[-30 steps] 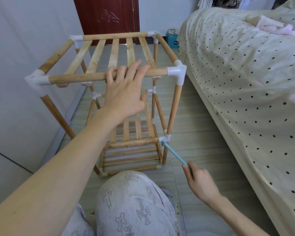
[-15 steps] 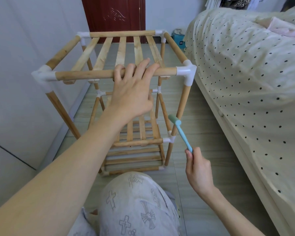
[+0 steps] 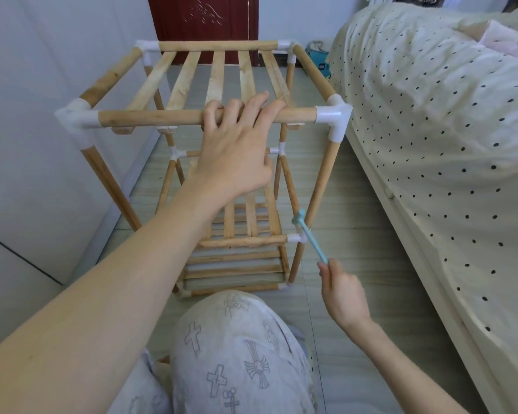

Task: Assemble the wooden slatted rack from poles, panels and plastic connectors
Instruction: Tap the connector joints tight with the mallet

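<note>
The wooden slatted rack (image 3: 150, 118) stands upright on the floor, its poles joined by white plastic connectors (image 3: 334, 118). My left hand (image 3: 237, 150) lies over the near top pole, fingers draped across it. My right hand (image 3: 343, 289) grips the handle of a small light-blue plastic hammer (image 3: 310, 237). The hammer head sits beside the white connector (image 3: 293, 238) on the near right leg, at the middle shelf. Lower slatted shelves show through the frame.
A bed (image 3: 446, 144) with a dotted cover runs along the right, close to the rack. A pale wall (image 3: 36, 115) is on the left, a dark red door (image 3: 207, 25) behind. My knee (image 3: 240, 354) in patterned trousers is just below the rack.
The hammer swung up away from the middle connector, then came back down toward it. My left hand stayed on the top pole.
</note>
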A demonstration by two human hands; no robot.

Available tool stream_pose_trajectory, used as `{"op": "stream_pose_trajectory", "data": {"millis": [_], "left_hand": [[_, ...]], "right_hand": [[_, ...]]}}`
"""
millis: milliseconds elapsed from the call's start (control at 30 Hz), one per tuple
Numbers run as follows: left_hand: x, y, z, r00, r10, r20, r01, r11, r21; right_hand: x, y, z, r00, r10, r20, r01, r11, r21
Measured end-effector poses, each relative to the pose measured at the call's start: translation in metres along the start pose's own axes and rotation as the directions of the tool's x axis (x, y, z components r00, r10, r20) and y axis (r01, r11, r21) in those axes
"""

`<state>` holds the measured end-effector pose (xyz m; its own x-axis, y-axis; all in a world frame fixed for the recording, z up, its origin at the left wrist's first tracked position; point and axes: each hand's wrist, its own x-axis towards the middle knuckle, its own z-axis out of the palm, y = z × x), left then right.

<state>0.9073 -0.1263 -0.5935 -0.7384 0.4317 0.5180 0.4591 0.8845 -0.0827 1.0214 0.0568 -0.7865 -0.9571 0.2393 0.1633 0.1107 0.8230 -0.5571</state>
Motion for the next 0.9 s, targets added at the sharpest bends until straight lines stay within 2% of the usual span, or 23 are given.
{"op": "stream_pose_trajectory", "data": {"millis": [33, 67, 100, 133, 167, 200, 233, 267, 300, 333, 367, 400, 433, 467, 500, 533, 667, 767, 900], "left_hand": [[-0.001, 0.001, 0.0, 1.0, -0.001, 0.006, 0.001, 1.0, -0.002], [0.0, 0.001, -0.001, 1.0, 0.001, 0.009, -0.001, 1.0, -0.003], [0.002, 0.001, -0.002, 1.0, 0.001, 0.006, -0.001, 1.0, -0.005], [0.001, 0.001, -0.003, 1.0, -0.002, 0.006, 0.002, 1.0, -0.006], [0.0, 0.001, -0.003, 1.0, -0.002, 0.008, 0.002, 1.0, -0.005], [0.0, 0.001, -0.003, 1.0, 0.001, 0.011, -0.001, 1.0, -0.005], [0.0, 0.001, -0.003, 1.0, 0.006, 0.012, -0.006, 1.0, -0.003], [0.0, 0.001, -0.002, 1.0, 0.007, 0.006, -0.007, 1.0, -0.002], [-0.001, 0.002, -0.002, 1.0, 0.005, 0.005, -0.005, 1.0, -0.004], [-0.001, 0.002, -0.002, 1.0, 0.004, 0.005, -0.004, 1.0, -0.005], [0.001, 0.001, -0.002, 1.0, 0.004, 0.001, -0.004, 1.0, -0.005], [0.001, 0.001, -0.003, 1.0, 0.001, 0.003, -0.001, 1.0, -0.004], [-0.001, 0.001, -0.003, 1.0, -0.002, 0.006, 0.002, 1.0, -0.002], [-0.001, 0.001, -0.003, 1.0, 0.001, 0.013, -0.001, 1.0, -0.001], [0.0, 0.001, -0.002, 1.0, 0.006, 0.019, -0.006, 1.0, -0.002], [0.001, 0.0, -0.002, 1.0, 0.008, 0.022, -0.008, 1.0, -0.006], [0.001, -0.008, -0.008, 0.998, 0.051, 0.031, -0.049, 0.997, -0.064], [-0.011, -0.027, -0.013, 0.994, 0.111, 0.013, -0.109, 0.991, -0.071], [-0.034, -0.074, -0.02, 0.998, -0.056, 0.013, 0.055, 0.998, 0.018]], "right_hand": [[-0.002, -0.006, -0.006, 0.988, -0.041, -0.148, 0.056, 0.994, 0.097], [-0.002, -0.008, -0.009, 0.972, -0.032, -0.232, 0.065, 0.989, 0.133], [-0.002, -0.011, -0.01, 0.976, -0.011, -0.217, 0.044, 0.988, 0.146], [-0.004, -0.012, -0.007, 0.995, 0.008, -0.099, 0.001, 0.996, 0.085], [-0.005, -0.009, -0.003, 0.995, 0.039, 0.09, -0.032, 0.997, -0.071], [-0.004, -0.003, 0.0, 0.975, 0.097, 0.199, -0.065, 0.985, -0.162], [-0.001, 0.0, 0.001, 0.971, 0.117, 0.207, -0.081, 0.981, -0.178], [0.002, -0.004, -0.001, 0.989, 0.083, 0.123, -0.069, 0.991, -0.111], [0.002, -0.009, -0.007, 1.0, -0.012, -0.021, 0.012, 1.0, -0.003], [0.0, -0.01, -0.008, 0.988, -0.062, -0.142, 0.07, 0.996, 0.05], [0.002, -0.011, -0.009, 0.976, -0.088, -0.198, 0.097, 0.995, 0.035], [0.002, -0.012, -0.007, 0.99, -0.084, -0.115, 0.081, 0.996, -0.025], [0.0, -0.011, -0.003, 0.998, -0.009, 0.066, 0.017, 0.992, -0.127], [0.001, -0.005, 0.0, 0.965, 0.106, 0.238, -0.045, 0.968, -0.246], [0.005, 0.0, 0.003, 0.941, 0.159, 0.299, -0.07, 0.955, -0.287], [0.009, 0.0, 0.001, 0.945, 0.162, 0.285, -0.09, 0.964, -0.249], [0.015, -0.007, -0.016, 0.993, -0.002, 0.117, 0.002, 1.0, 0.003], [0.017, -0.011, -0.022, 0.987, -0.056, 0.153, 0.055, 0.998, 0.015], [0.032, -0.028, -0.013, 0.927, -0.265, 0.266, 0.281, 0.959, -0.022]]}}
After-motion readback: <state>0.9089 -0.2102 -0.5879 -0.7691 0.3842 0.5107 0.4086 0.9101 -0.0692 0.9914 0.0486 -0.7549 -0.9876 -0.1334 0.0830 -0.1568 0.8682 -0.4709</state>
